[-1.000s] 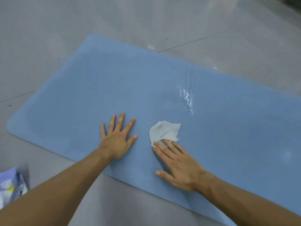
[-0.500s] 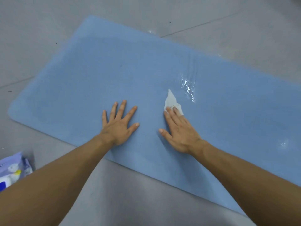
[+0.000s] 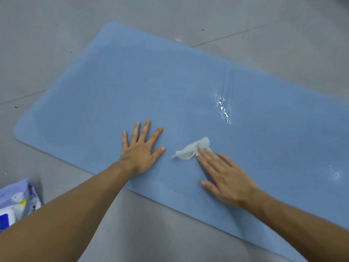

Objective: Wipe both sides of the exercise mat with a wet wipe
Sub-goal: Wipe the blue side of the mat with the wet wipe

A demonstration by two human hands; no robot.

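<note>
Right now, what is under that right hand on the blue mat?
The right hand presses its fingertips on one end of a crumpled wet wipe lying on the exercise mat; its palm lies over the mat. The wipe's part beneath the fingers is hidden.

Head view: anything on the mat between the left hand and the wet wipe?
Nothing. In the head view only a bare strip of mat separates the left hand from the wet wipe; they don't touch.

Exercise mat flat, wet wipe crumpled on it.
I saw the blue mat spread on the grey floor, wet streaks glistening toward its far edge; the white wipe lay bunched nearer its near edge.
</note>
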